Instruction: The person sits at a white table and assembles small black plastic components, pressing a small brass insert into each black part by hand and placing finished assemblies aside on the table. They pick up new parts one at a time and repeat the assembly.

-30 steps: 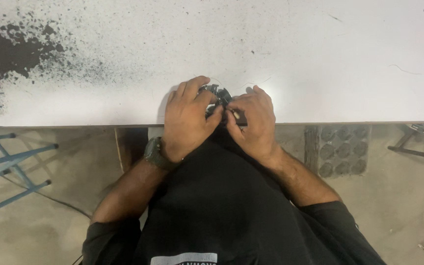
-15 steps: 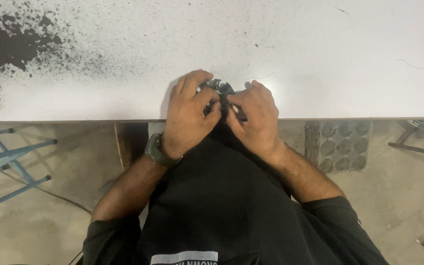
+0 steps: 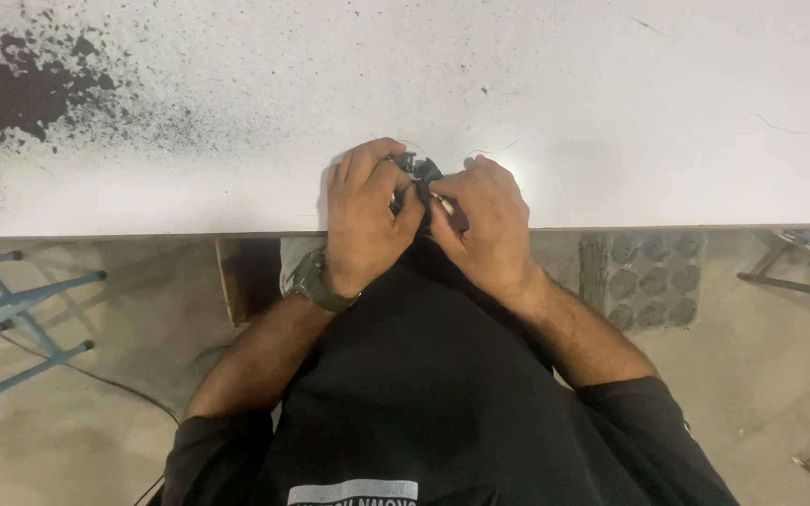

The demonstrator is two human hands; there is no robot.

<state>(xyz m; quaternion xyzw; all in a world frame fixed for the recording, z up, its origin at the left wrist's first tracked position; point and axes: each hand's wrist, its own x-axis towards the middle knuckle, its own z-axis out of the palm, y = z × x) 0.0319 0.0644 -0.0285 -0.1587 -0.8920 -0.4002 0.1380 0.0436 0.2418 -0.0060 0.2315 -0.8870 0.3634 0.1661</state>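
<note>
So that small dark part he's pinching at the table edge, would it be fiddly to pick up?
Probably. The small dark part is mostly hidden between the left hand and right hand, so likely light. Both hands pinch it, suggesting it slips easily. It looks rigid, though that's unclear.

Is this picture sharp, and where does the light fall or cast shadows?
Head view: fairly sharp overall. The white table is brightly and evenly lit, without strong glare. The left hand casts a soft shadow to its left. The small dark object pinched between it and the right hand is too hidden to identify.
</note>
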